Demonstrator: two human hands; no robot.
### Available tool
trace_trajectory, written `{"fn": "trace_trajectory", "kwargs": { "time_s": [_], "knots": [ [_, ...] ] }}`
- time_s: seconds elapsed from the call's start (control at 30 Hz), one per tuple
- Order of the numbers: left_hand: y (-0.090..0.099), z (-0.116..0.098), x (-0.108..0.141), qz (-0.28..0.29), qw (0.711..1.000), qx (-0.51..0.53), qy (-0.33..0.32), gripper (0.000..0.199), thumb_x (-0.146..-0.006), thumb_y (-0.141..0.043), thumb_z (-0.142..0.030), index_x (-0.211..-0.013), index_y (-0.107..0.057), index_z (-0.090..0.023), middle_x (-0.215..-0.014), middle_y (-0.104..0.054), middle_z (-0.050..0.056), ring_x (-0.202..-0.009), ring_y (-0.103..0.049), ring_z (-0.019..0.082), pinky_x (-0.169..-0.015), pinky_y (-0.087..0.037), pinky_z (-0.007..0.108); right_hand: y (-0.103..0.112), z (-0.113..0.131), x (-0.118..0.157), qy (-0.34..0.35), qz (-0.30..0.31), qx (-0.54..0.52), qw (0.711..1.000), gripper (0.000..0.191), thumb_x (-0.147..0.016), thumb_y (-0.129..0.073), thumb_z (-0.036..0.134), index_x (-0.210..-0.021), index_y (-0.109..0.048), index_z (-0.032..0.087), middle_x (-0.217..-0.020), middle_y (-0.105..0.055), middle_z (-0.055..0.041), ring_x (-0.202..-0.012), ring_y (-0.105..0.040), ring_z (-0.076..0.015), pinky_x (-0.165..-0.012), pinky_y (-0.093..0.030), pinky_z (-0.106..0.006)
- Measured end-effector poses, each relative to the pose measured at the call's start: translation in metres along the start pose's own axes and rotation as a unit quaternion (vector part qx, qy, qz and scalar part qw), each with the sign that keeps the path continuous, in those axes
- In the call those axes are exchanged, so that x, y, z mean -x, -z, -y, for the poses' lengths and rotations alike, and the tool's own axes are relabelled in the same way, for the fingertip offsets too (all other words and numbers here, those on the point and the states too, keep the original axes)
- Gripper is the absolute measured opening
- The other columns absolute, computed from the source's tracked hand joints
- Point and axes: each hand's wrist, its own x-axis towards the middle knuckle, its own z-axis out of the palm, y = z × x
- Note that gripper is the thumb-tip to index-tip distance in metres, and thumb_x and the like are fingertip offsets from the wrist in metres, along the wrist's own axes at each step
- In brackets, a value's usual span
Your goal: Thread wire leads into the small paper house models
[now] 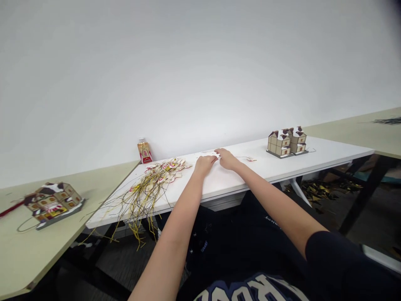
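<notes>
Both hands meet over the middle of the white table (326, 154). My left hand (205, 165) is closed in a pinch, its fingertips on a thin wire. Close by on its right, my right hand (228, 160) curls its fingers around the same spot, partly hiding the wire. From behind the right hand the thin wire (240, 156) runs right along the tabletop to a small red-and-white piece (251, 159). Left of my hands lies a tangled heap of yellow and dark wires (142, 194) with flat red-and-white pieces (169, 167); many wire ends hang over the front edge.
Two small model houses (286, 143) with snowy roofs stand on the table's right part. Another model house (54, 202) rests on the left beige table (19, 255). A red-and-gold package (144, 152) stands against the wall. Dark strands (390, 121) lie far right.
</notes>
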Motion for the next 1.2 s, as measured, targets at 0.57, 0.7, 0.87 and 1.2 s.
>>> {"fn": "trace_trajectory", "kwargs": {
  "time_s": [0.57,0.7,0.87,1.2],
  "knots": [
    [0.002,-0.005,-0.002,-0.006,1.0,0.007,-0.011,0.035,-0.1,-0.035,-0.036,-0.104,-0.066,-0.02,-0.108,-0.071,0.005,-0.1,-0.065,0.018,-0.083,-0.043,0.028,0.025,-0.014,0.01,-0.177,-0.028,0.106,0.978,0.03,-0.091,-0.047,0.038,-0.096,-0.069,0.018,-0.102,-0.07,-0.0114,-0.102,-0.061,-0.0256,-0.092,-0.04,-0.04],
    [0.005,-0.007,0.0,0.003,1.0,0.006,0.001,0.036,-0.1,-0.035,-0.035,-0.1,-0.067,-0.019,-0.105,-0.072,0.006,-0.097,-0.065,0.019,-0.082,-0.044,0.029,0.052,-0.046,0.019,-0.291,-0.11,0.062,0.948,0.043,-0.094,-0.039,0.049,-0.099,-0.069,0.018,-0.101,-0.068,-0.0146,-0.098,-0.061,-0.027,-0.084,-0.044,-0.038],
    [0.001,-0.004,0.002,0.0,1.0,0.026,0.002,0.036,-0.099,-0.036,-0.034,-0.096,-0.069,-0.02,-0.099,-0.073,0.006,-0.093,-0.066,0.02,-0.081,-0.045,0.03,0.097,-0.096,0.042,-0.355,-0.313,0.049,0.879,0.033,-0.09,-0.048,0.039,-0.109,-0.062,0.017,-0.115,-0.058,-0.0151,-0.104,-0.056,-0.0258,-0.091,-0.044,-0.041],
    [-0.004,0.0,0.001,-0.006,0.999,0.044,0.006,0.035,-0.096,-0.039,-0.033,-0.091,-0.071,-0.02,-0.091,-0.072,0.006,-0.087,-0.065,0.019,-0.08,-0.045,0.03,0.12,-0.172,0.077,-0.457,-0.411,0.038,0.787,0.037,-0.095,-0.031,0.034,-0.122,-0.051,0.018,-0.127,-0.048,-0.0219,-0.11,-0.059,-0.0308,-0.093,-0.044,-0.046]
  ]
}}
